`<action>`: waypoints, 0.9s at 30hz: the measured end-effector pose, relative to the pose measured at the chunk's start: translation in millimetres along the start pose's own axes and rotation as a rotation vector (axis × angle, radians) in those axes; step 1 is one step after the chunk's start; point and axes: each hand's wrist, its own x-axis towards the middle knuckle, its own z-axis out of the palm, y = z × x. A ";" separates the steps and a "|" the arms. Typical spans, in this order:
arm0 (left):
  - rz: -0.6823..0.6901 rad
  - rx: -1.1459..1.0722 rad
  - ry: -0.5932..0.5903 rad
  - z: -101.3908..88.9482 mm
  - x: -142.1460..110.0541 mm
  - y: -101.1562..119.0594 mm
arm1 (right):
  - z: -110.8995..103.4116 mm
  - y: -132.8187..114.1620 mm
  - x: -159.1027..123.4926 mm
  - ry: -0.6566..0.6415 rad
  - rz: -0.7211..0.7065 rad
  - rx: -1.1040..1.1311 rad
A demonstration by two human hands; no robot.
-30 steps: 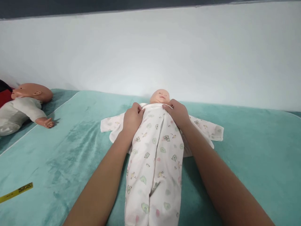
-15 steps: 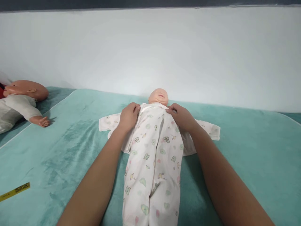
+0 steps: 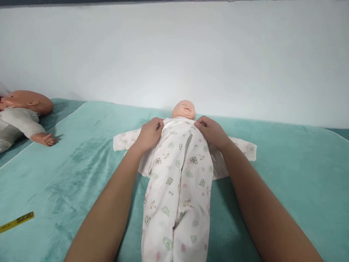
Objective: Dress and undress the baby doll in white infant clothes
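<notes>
A baby doll [image 3: 184, 110] lies face up, its head toward the wall. White printed baby pants [image 3: 181, 182] cover its front from the neck down, legs toward me. Beneath the pants a matching baby shirt [image 3: 247, 148] is spread, sleeves out to both sides. My left hand [image 3: 151, 133] pinches the upper left corner of the pants beside the doll's neck. At the opposite corner my right hand [image 3: 211, 131] grips the waist edge between thumb and fingers. Whatever lies under the pants is hidden.
Everything rests on a teal plush cloth [image 3: 289, 174]. A second doll [image 3: 23, 118] in a pale body suit lies at the far left. A yellow strip [image 3: 17, 222] with dark print is at the lower left. Behind stands a white wall [image 3: 174, 54].
My hands have moved slightly apart, spreading the top edge of the pants wider across the doll's chest. The view has shifted a little.
</notes>
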 end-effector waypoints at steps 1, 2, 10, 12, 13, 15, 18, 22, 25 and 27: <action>-0.020 0.037 0.044 3.7 1.6 -0.4 | 2.0 0.3 1.9 0.040 0.006 -0.024; -0.042 0.076 0.086 7.4 3.3 -1.3 | 4.2 0.5 3.9 0.079 0.012 -0.047; -0.096 0.297 0.226 23.5 11.2 -11.9 | 17.8 0.5 10.2 0.260 0.010 -0.143; -0.060 0.323 0.208 23.9 10.3 -12.8 | 18.7 0.7 8.2 0.226 -0.014 -0.135; -0.035 0.324 0.206 23.9 9.4 -13.5 | 19.1 1.2 7.1 0.209 -0.024 -0.133; 0.024 0.300 0.224 24.2 6.8 -15.6 | 20.2 3.0 5.7 0.207 -0.038 -0.123; 0.117 0.251 0.276 24.3 0.1 -19.5 | 22.4 7.0 4.1 0.278 -0.087 -0.067; 0.196 0.246 0.344 21.0 -16.2 -17.5 | 23.6 10.2 -5.1 0.352 -0.240 -0.003; 0.164 0.281 0.410 17.3 -32.4 -9.4 | 23.0 8.9 -23.0 0.407 -0.243 0.010; 0.084 0.228 0.369 15.3 -42.7 -4.1 | 22.0 7.5 -38.9 0.429 -0.151 0.004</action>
